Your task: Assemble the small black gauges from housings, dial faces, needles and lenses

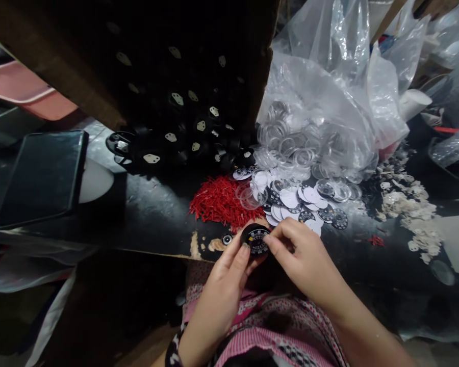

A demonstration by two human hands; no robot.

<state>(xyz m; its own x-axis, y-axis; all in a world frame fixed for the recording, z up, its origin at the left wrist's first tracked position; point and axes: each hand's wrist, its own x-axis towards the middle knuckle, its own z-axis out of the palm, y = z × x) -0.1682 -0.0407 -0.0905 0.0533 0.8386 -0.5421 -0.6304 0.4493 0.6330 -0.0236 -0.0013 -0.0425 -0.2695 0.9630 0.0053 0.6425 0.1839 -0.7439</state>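
A: What is lying at the far left?
B: A dark flat tablet [42, 176] is lying on the black table [145, 219], with a pink tray [26, 94] sitting farther back. Right of that, a big cardboard box [168, 76] is spilling black round housings [153, 153] toward the near edge.

A: And the hands?
B: The left hand [224, 288] is gripping a black round dial case [255, 239] between thumb and fingers, holding it just above the near table edge. The right hand [304, 260] is pinching narrowly at the case's right rim, fingertips touching it.

A: What is sitting just beyond them?
B: A pile of red needle pointers [222, 201] is lying just behind the case. To its right, printed dial faces [298, 201] are spreading out, some face down and white. Behind them a clear plastic bag [329, 102] is spilling transparent ring lenses [290, 142].

A: Farther right?
B: Small white cut-out pieces [413, 209] are scattering across the table, well apart from the hands
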